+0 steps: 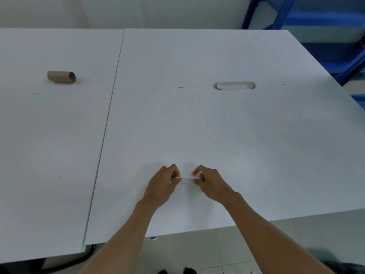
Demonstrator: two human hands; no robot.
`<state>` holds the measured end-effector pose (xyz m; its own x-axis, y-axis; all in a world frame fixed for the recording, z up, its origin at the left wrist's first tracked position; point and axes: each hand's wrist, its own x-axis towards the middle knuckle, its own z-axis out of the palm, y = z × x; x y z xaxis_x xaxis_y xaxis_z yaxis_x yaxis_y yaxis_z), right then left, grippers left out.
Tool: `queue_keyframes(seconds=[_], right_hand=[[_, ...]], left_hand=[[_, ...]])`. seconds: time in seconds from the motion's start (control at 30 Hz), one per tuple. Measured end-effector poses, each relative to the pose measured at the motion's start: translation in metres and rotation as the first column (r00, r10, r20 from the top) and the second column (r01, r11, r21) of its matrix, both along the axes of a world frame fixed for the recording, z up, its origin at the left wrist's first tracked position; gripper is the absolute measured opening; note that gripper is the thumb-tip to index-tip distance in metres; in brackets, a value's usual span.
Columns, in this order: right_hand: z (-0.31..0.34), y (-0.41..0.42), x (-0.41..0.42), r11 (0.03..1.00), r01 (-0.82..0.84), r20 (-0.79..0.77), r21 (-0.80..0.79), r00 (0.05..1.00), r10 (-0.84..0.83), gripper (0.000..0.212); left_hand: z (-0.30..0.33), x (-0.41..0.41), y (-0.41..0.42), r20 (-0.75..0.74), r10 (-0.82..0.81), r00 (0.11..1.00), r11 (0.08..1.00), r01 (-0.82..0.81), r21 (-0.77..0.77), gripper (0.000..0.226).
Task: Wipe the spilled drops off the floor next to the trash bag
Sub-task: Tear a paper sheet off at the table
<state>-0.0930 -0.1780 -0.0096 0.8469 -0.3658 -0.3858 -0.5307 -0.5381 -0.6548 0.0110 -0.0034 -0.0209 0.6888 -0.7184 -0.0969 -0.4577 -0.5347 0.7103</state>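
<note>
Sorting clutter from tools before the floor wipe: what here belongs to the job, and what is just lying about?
Job: white tissue piece, pinched between left hand and right hand; dark trash bag.
Lying about: cardboard tube; cable slot cover; blue shelving.

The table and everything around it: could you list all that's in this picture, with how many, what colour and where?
table: two, white, side by side, filling the view
cardboard tube: one, brown, lying on the left table, far side
cable slot: one, white, oval, set in the right table
paper strip: one, white, held between both hands
shelf frame: one, blue, far right
floor: pale tiles, below the table's near edge
dark bag: one, bottom right corner
left hand: pinches the strip
right hand: pinches the strip
</note>
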Motion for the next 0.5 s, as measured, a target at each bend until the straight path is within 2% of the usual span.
queue_keyframes(seconds=[0.03, 0.1, 0.2, 0.23, 0.33, 0.5], right_hand=[[0.003, 0.000, 0.000, 1.000, 0.008, -0.005, 0.009, 1.000, -0.008, 0.004], [0.011, -0.001, 0.001, 1.000, 0.017, 0.004, 0.017, 1.000, -0.018, 0.008], [0.025, -0.004, 0.003, 0.998, 0.041, 0.019, 0.049, 0.999, -0.042, 0.012], [0.030, -0.006, 0.004, 0.997, 0.046, 0.031, 0.061, 0.998, -0.048, 0.012], [0.055, -0.011, 0.008, 0.995, 0.049, 0.097, 0.084, 0.994, -0.058, 0.011], [0.114, -0.024, 0.019, 0.992, 0.076, 0.213, 0.101, 0.972, -0.096, 0.010]], left_hand=[[0.002, 0.001, 0.001, -0.026, 0.002, 1.000, 1.000, -0.002, -0.003, 0.010], [0.009, 0.004, 0.004, -0.077, 0.012, 0.997, 1.000, -0.014, -0.021, 0.007], [0.022, 0.009, 0.006, -0.147, 0.038, 0.988, 0.997, -0.047, -0.062, 0.037], [0.028, 0.011, 0.005, -0.145, 0.042, 0.989, 0.996, -0.053, -0.073, 0.039], [0.054, 0.020, 0.000, -0.069, 0.020, 0.997, 0.998, -0.024, -0.063, 0.016], [0.113, 0.034, -0.011, -0.071, 0.013, 0.997, 0.991, -0.022, -0.135, 0.012]])
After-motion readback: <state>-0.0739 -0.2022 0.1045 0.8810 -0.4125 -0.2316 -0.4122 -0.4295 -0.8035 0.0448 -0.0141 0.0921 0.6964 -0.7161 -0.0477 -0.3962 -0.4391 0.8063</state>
